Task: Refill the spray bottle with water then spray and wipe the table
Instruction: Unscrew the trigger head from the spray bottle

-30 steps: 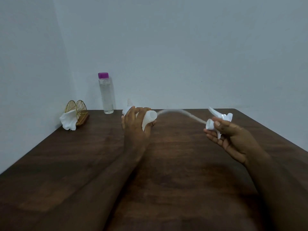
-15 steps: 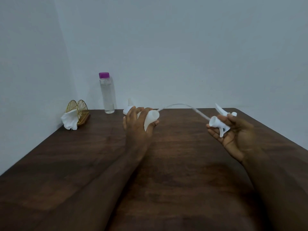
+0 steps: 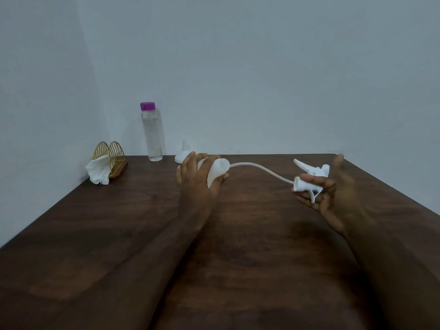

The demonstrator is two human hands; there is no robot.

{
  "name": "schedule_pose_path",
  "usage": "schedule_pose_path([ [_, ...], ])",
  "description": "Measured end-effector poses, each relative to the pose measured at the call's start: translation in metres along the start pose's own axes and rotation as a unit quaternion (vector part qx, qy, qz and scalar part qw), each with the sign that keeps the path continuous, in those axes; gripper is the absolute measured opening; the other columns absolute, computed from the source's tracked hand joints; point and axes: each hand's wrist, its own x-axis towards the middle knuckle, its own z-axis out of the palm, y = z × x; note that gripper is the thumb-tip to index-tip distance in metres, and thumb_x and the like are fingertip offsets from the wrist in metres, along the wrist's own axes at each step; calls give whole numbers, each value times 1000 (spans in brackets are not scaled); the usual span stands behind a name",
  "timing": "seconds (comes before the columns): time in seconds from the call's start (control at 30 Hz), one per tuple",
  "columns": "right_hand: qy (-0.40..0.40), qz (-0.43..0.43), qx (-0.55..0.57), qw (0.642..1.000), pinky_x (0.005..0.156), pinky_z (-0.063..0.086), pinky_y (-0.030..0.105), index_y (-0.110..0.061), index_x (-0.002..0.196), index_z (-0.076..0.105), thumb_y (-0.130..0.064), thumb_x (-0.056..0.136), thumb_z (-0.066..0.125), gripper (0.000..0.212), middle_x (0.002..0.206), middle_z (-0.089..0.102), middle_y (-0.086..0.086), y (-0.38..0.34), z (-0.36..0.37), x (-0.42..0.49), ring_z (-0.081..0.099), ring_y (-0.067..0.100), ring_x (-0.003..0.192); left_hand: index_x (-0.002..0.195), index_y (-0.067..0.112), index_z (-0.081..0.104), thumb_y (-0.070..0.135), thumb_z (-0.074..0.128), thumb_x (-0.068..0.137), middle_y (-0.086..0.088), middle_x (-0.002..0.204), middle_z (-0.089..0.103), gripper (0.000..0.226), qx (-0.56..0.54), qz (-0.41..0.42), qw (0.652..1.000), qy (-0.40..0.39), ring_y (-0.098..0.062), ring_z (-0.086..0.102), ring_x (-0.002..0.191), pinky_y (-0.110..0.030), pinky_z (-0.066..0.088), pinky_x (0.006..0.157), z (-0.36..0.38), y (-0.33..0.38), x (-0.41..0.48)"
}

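My left hand (image 3: 197, 179) grips the translucent white spray bottle (image 3: 217, 171), tilted with its open mouth facing right. My right hand (image 3: 333, 194) holds the white trigger spray head (image 3: 309, 179), unscrewed and pulled away to the right. The head's thin dip tube (image 3: 259, 169) curves back to the bottle's mouth, its end still at or inside the opening. A clear water bottle with a purple cap (image 3: 152, 134) stands at the back of the dark wooden table (image 3: 238, 258). A white funnel (image 3: 182, 154) sits upside down just behind my left hand.
A gold wire holder (image 3: 112, 158) with a white cloth (image 3: 98, 172) hanging from it stands at the back left corner by the wall. Walls close off the left and far edges of the table. The table's right edge runs diagonally at the right.
My right hand has tilted and shifted the spray head slightly, and the dip tube has slid further out of the bottle. My left hand has stayed put.
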Motion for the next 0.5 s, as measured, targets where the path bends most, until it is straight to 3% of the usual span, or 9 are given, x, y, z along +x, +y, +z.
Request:
schedule_pose_path([
  [0.17,-2,12,28,1000,85,59,47,1,121,67,-76,82,40,90,104,66,24,1,1,0,69,33,92,119,24,61,39,68,86,-5,130,55,37,0,1,1000,0,-28,40,132,-59,29,109,0,1,-1],
  [0.3,7,11,70,997,86,57,48,-7,85,81,-73,84,38,78,112,72,20,-3,-1,-2,72,36,97,121,22,59,41,67,87,-6,132,54,41,10,3,1000,-6,-27,39,133,-58,26,111,1,1,0],
  [0.4,26,26,67,997,82,60,44,-8,91,81,-57,95,47,60,112,73,18,-7,1,-8,73,34,95,123,17,59,42,67,86,-7,132,53,45,23,7,1000,-17,-27,36,136,-55,20,112,2,2,-1],
  [0.5,40,26,84,995,78,61,39,-6,108,70,-42,96,54,42,107,74,16,-15,3,-14,74,30,94,123,19,58,42,68,86,-5,129,55,44,2,10,1000,-17,-24,41,130,-53,28,109,2,2,-1],
])
